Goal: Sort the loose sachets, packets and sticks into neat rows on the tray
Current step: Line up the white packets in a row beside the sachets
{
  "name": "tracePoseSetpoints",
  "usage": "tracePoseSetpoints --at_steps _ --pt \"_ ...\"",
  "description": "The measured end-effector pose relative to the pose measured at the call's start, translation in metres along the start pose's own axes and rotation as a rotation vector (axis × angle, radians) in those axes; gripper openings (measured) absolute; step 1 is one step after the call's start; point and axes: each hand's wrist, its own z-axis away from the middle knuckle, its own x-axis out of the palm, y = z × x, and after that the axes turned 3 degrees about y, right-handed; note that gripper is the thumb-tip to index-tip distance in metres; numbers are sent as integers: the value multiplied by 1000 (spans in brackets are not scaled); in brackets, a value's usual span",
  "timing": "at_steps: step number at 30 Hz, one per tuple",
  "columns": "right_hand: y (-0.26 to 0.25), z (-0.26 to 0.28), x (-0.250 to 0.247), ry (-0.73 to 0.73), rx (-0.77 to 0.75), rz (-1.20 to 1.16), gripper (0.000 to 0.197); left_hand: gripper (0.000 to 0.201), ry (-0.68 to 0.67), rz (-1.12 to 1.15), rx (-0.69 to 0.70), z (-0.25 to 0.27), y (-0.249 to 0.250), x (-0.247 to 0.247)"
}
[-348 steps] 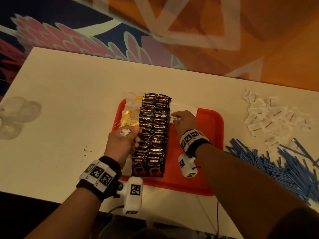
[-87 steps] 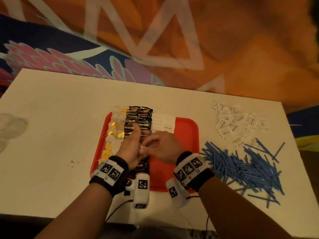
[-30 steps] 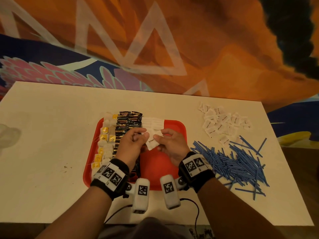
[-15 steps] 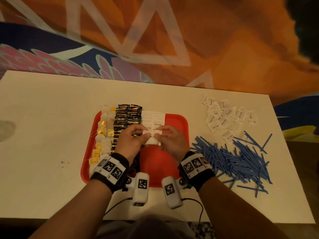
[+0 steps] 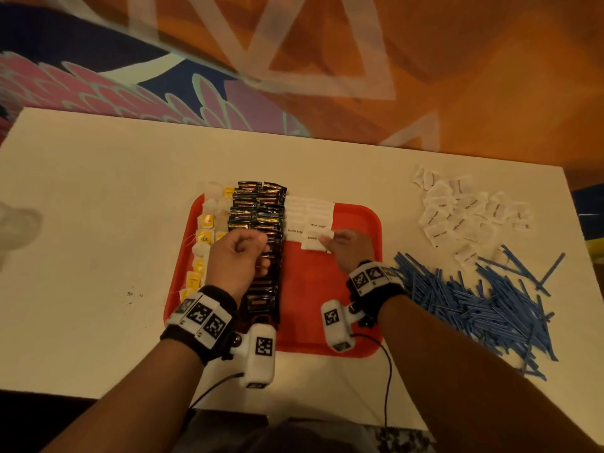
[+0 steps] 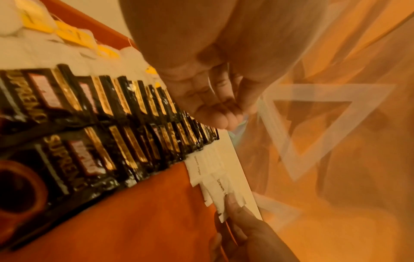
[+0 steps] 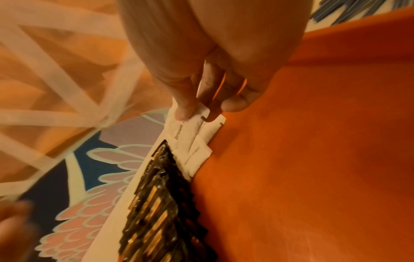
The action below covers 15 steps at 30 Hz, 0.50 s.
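Observation:
On the red tray (image 5: 327, 305) lie a column of tea bags (image 5: 206, 223), two columns of black coffee packets (image 5: 261, 217) and two short columns of white sugar sachets (image 5: 307, 214). My right hand (image 5: 330, 238) pinches a white sugar sachet (image 5: 315, 245) at the near end of the right sachet column. The right wrist view shows thumb and fingers (image 7: 183, 109) gripping that sachet (image 7: 186, 134) low over the tray (image 7: 313, 159). My left hand (image 5: 258, 243) hovers over the black packets (image 6: 89, 106), its fingers (image 6: 221, 115) curled and holding nothing.
A loose pile of white sachets (image 5: 464, 214) lies on the white table at the right rear. A heap of blue sticks (image 5: 474, 305) spreads just right of the tray. The tray's near right half is bare red. Wrist-camera cables trail off the table's front edge.
Both hands held the white sachet together half a second ago. The left hand has let go and drawn back left over the black packets; the right hand has brought the sachet down onto the column.

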Motion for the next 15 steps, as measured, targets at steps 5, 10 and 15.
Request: tracePoseSetpoints --at_steps 5,10,15 --pt "-3 -32 16 -8 59 94 38 6 59 -7 -8 2 -10 -29" --pt "-1 -39 26 66 55 263 31 7 96 16 -59 2 -19 -48" --pt "8 -36 33 209 -78 291 24 6 123 28 -74 3 -22 -54"
